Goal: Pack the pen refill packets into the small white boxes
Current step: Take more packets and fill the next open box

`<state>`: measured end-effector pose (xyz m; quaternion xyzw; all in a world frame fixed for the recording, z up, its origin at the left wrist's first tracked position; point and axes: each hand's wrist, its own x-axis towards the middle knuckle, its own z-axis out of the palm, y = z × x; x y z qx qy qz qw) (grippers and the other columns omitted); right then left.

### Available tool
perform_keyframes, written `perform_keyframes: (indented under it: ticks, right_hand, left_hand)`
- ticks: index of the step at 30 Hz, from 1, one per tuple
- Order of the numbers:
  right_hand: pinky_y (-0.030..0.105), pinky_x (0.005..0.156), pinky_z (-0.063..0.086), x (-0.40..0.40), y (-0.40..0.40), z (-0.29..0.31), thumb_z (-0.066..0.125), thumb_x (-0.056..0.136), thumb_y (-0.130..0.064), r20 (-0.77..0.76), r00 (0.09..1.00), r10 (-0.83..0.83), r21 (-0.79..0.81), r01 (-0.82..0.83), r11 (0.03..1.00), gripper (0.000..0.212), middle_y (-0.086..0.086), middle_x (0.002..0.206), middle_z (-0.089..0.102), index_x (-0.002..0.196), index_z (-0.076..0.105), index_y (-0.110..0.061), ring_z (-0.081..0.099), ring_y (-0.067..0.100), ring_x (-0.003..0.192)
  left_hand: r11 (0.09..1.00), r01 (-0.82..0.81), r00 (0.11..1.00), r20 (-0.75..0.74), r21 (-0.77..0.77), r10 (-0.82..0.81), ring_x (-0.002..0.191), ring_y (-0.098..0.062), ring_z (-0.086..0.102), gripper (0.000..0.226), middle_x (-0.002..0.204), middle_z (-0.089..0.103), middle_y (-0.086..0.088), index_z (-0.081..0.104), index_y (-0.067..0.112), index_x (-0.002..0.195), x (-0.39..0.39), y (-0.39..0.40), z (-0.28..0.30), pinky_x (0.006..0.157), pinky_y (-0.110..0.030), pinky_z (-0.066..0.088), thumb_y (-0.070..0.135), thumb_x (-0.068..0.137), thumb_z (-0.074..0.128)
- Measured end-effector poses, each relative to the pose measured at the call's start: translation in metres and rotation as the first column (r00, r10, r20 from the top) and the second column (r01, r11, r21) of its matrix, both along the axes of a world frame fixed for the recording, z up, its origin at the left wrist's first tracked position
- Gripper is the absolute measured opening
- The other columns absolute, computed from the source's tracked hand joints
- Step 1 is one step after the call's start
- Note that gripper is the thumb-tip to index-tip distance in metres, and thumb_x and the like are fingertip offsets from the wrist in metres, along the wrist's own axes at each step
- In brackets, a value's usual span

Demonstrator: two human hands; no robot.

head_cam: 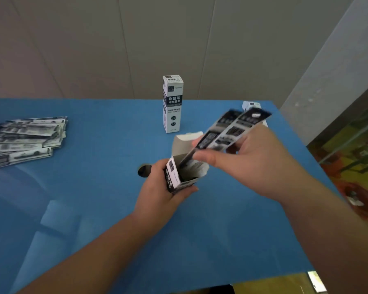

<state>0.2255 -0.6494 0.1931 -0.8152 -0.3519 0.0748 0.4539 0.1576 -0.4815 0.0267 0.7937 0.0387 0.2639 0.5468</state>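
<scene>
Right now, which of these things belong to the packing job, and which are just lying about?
Belonging to the job:
open box in left hand
packets in right hand
packet pile
upright closed box
far box

Lying about:
dark round spot on blue table

An upright box (173, 103) is standing on the blue table (94, 187), blocking the middle of its far edge. Left of that box, bare table is lying open up to a stack of packets (26, 141) at the far left. Right of it, another box (251, 106) is crowding the corner. Nearer than it, an open box (184, 172) and both hands are occupying the centre.
</scene>
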Motion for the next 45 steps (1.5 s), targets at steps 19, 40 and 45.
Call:
perform_keyframes:
  ticks: [19,40,45]
  right_hand:
    - [0.023,0.094,0.052,0.019,0.016,-0.006,0.077,0.088,-0.020,-0.179,0.967,0.180,-0.154,-0.208,0.966,0.023,-0.014,0.109,0.072,0.110,0.074,-0.027,0.067,-0.001,0.101]
    - [0.031,0.089,0.056,0.071,-0.030,-0.051,0.084,0.077,-0.008,-0.240,0.957,0.160,0.146,-0.128,0.981,0.069,-0.013,0.113,0.073,0.128,0.045,-0.033,0.070,0.009,0.100]
    - [0.033,0.086,0.058,0.105,-0.051,-0.057,0.088,0.064,-0.027,-0.247,0.968,0.032,0.212,0.022,0.977,0.082,-0.008,0.113,0.073,0.132,0.044,-0.035,0.072,0.014,0.101]
  left_hand:
    - [0.997,-0.035,0.998,-0.053,-0.063,0.031,0.102,0.006,0.066,0.067,0.114,0.061,0.036,0.036,0.074,0.113,0.005,0.000,-0.005,0.081,-0.034,0.057,0.062,0.065,0.081]
    - [0.972,0.147,0.987,-0.039,-0.184,-0.157,0.119,-0.011,0.065,0.063,0.126,0.063,0.017,0.040,0.055,0.124,0.060,-0.042,0.015,0.094,-0.034,0.057,0.035,0.081,0.081]
    - [0.968,0.176,0.954,-0.275,0.179,-0.123,0.125,0.001,0.047,0.061,0.130,0.053,0.021,0.042,0.041,0.138,0.090,-0.045,0.004,0.105,-0.028,0.043,0.042,0.085,0.072]
